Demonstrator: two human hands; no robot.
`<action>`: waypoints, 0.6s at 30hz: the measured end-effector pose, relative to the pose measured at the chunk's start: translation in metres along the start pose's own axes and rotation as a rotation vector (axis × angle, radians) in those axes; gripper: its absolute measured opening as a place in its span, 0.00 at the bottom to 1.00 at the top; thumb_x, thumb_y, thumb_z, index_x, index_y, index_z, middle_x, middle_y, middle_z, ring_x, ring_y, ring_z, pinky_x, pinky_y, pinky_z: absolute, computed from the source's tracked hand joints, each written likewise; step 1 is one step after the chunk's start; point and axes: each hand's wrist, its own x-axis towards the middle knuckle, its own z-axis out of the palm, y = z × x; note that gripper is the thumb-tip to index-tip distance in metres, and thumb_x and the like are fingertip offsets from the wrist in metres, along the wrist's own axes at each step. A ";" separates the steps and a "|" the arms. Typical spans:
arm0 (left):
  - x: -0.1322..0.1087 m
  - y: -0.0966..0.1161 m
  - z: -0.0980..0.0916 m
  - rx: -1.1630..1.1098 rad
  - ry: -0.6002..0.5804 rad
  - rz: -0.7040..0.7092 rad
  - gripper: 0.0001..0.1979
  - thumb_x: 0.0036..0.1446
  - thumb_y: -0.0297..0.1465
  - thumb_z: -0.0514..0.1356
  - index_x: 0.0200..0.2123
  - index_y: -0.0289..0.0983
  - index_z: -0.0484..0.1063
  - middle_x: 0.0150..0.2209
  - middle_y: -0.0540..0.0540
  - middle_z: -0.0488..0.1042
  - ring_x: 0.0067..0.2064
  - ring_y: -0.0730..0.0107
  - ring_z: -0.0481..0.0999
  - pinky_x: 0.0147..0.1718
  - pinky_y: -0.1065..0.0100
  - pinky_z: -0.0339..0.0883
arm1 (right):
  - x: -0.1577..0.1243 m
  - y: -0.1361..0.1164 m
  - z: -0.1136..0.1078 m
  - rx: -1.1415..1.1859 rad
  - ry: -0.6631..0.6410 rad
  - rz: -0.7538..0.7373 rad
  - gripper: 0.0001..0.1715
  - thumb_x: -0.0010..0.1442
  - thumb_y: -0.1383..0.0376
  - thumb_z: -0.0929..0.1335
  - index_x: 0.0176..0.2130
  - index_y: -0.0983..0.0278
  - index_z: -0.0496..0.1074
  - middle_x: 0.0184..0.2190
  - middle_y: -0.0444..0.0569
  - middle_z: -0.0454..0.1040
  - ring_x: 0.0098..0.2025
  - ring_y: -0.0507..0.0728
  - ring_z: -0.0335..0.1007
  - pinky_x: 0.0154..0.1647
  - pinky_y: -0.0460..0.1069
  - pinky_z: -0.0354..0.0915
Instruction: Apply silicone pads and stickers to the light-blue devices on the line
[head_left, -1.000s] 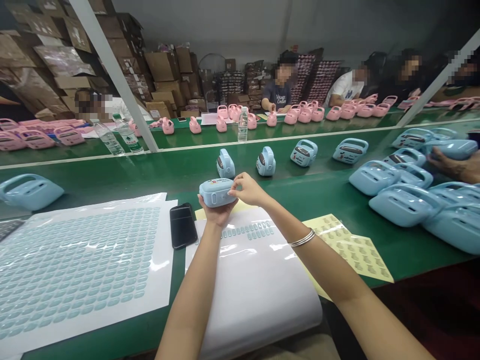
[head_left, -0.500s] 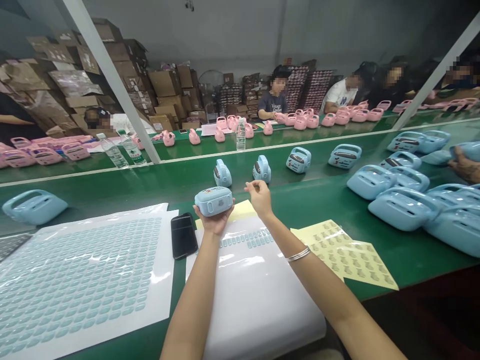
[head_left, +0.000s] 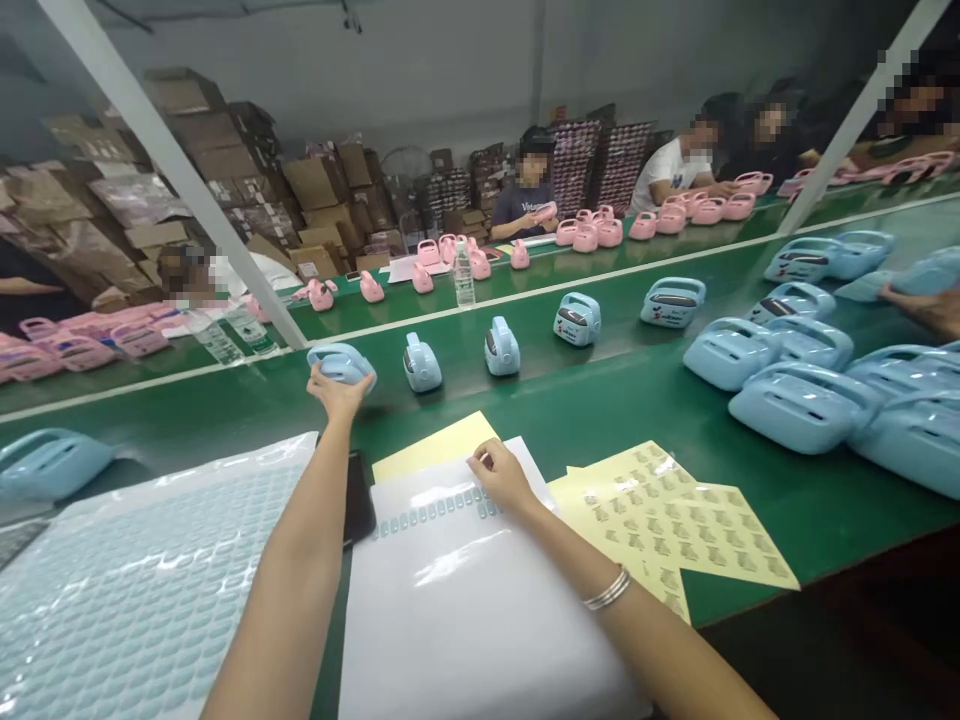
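My left hand point(head_left: 339, 396) grips a light-blue plastic case point(head_left: 346, 362) with a carrying handle, out at the far side of the green bench surface. Low over a white sheet of small pale-blue stickers point(head_left: 431, 512), my right hand point(head_left: 504, 474) has its thumb and forefinger closed together. Whether a sticker sits between those fingertips cannot be made out. Beyond the sheet, two similar cases, a left one point(head_left: 422, 363) and a right one point(head_left: 502, 347), stand on the bench. A yellow sheet point(head_left: 431, 450) lies partly under the white one.
A large sticker sheet point(head_left: 172, 570) covers the left, beside a black phone point(head_left: 360, 500). Yellow sticker sheets point(head_left: 675, 520) lie right. Blue cases point(head_left: 806, 405) crowd the right, near a co-worker's hand point(head_left: 922, 312). Water bottles point(head_left: 463, 275) and pink cases stand farther back.
My left hand has moved left and away from me with the light-blue case, to the far side. My right hand has come down onto the white sticker sheet. The view has shifted slightly.
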 end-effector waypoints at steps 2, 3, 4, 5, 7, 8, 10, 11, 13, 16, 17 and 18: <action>0.015 -0.009 -0.003 0.115 -0.053 0.041 0.46 0.32 0.26 0.70 0.55 0.32 0.50 0.61 0.32 0.45 0.65 0.46 0.40 0.63 0.53 0.37 | 0.003 0.001 0.001 0.039 0.024 -0.017 0.06 0.51 0.64 0.64 0.24 0.62 0.62 0.27 0.43 0.65 0.26 0.51 0.62 0.33 0.49 0.61; 0.020 -0.015 -0.005 0.164 -0.079 0.056 0.46 0.33 0.27 0.70 0.54 0.31 0.50 0.60 0.31 0.47 0.65 0.46 0.42 0.63 0.53 0.40 | 0.004 0.001 0.001 0.057 0.035 -0.024 0.06 0.50 0.64 0.64 0.23 0.62 0.62 0.27 0.43 0.65 0.26 0.51 0.61 0.33 0.49 0.61; 0.024 -0.022 -0.006 0.209 -0.103 0.066 0.45 0.34 0.28 0.70 0.54 0.32 0.50 0.60 0.32 0.49 0.64 0.46 0.45 0.62 0.53 0.42 | 0.005 0.002 0.001 0.075 0.043 -0.029 0.07 0.50 0.63 0.63 0.23 0.62 0.61 0.26 0.44 0.65 0.26 0.51 0.61 0.32 0.49 0.60; 0.026 -0.028 -0.007 0.250 -0.125 0.073 0.45 0.35 0.30 0.70 0.54 0.33 0.50 0.59 0.32 0.50 0.64 0.46 0.47 0.62 0.53 0.45 | 0.005 0.003 0.001 0.090 0.048 -0.031 0.07 0.51 0.63 0.63 0.23 0.62 0.61 0.26 0.44 0.65 0.25 0.51 0.61 0.32 0.49 0.60; 0.027 -0.039 -0.009 0.325 -0.155 0.078 0.46 0.35 0.32 0.70 0.55 0.34 0.49 0.59 0.33 0.51 0.63 0.46 0.50 0.60 0.52 0.48 | 0.005 0.005 -0.001 0.115 0.045 -0.023 0.08 0.51 0.61 0.63 0.24 0.62 0.61 0.27 0.44 0.65 0.25 0.51 0.61 0.31 0.49 0.60; 0.026 -0.042 -0.010 0.359 -0.161 0.082 0.47 0.35 0.32 0.70 0.56 0.34 0.48 0.59 0.32 0.51 0.63 0.46 0.51 0.60 0.51 0.49 | 0.005 0.006 -0.003 0.125 0.039 -0.014 0.08 0.50 0.60 0.63 0.24 0.62 0.61 0.27 0.44 0.65 0.26 0.51 0.61 0.31 0.49 0.60; 0.022 -0.042 -0.012 0.423 -0.148 0.096 0.50 0.35 0.34 0.70 0.57 0.31 0.44 0.60 0.28 0.48 0.64 0.43 0.48 0.59 0.48 0.49 | 0.005 0.006 -0.005 0.143 0.028 0.013 0.09 0.50 0.60 0.63 0.24 0.62 0.61 0.26 0.44 0.64 0.26 0.51 0.61 0.32 0.49 0.61; 0.020 -0.039 -0.013 0.454 -0.127 0.113 0.52 0.37 0.35 0.70 0.58 0.29 0.42 0.61 0.25 0.45 0.64 0.41 0.45 0.59 0.46 0.48 | 0.005 0.006 -0.006 0.152 0.023 0.031 0.09 0.50 0.59 0.63 0.24 0.62 0.61 0.26 0.43 0.64 0.26 0.52 0.61 0.33 0.49 0.61; 0.015 -0.025 -0.014 0.510 -0.054 0.173 0.49 0.44 0.37 0.66 0.59 0.26 0.38 0.62 0.21 0.37 0.66 0.41 0.38 0.60 0.44 0.42 | 0.007 0.004 -0.007 0.174 0.012 0.070 0.09 0.49 0.59 0.64 0.24 0.61 0.61 0.24 0.42 0.64 0.26 0.52 0.62 0.33 0.48 0.61; 0.013 0.011 -0.004 0.597 -0.004 0.382 0.30 0.58 0.35 0.52 0.58 0.24 0.44 0.63 0.23 0.37 0.66 0.47 0.35 0.61 0.45 0.35 | 0.013 -0.005 -0.007 0.206 -0.013 0.118 0.10 0.50 0.59 0.64 0.24 0.62 0.60 0.22 0.41 0.63 0.26 0.51 0.64 0.32 0.48 0.62; 0.014 0.024 0.002 0.627 -0.049 0.475 0.25 0.60 0.32 0.49 0.57 0.25 0.48 0.63 0.25 0.42 0.66 0.48 0.39 0.61 0.45 0.37 | 0.016 -0.009 -0.010 0.210 -0.026 0.125 0.10 0.51 0.58 0.63 0.24 0.62 0.60 0.22 0.41 0.63 0.26 0.51 0.65 0.32 0.47 0.63; 0.016 0.036 0.010 0.654 -0.133 0.566 0.22 0.60 0.30 0.48 0.56 0.28 0.52 0.63 0.30 0.47 0.66 0.50 0.42 0.61 0.46 0.40 | 0.018 -0.015 -0.014 0.209 -0.043 0.125 0.11 0.52 0.58 0.63 0.25 0.62 0.60 0.22 0.41 0.64 0.26 0.51 0.66 0.32 0.47 0.63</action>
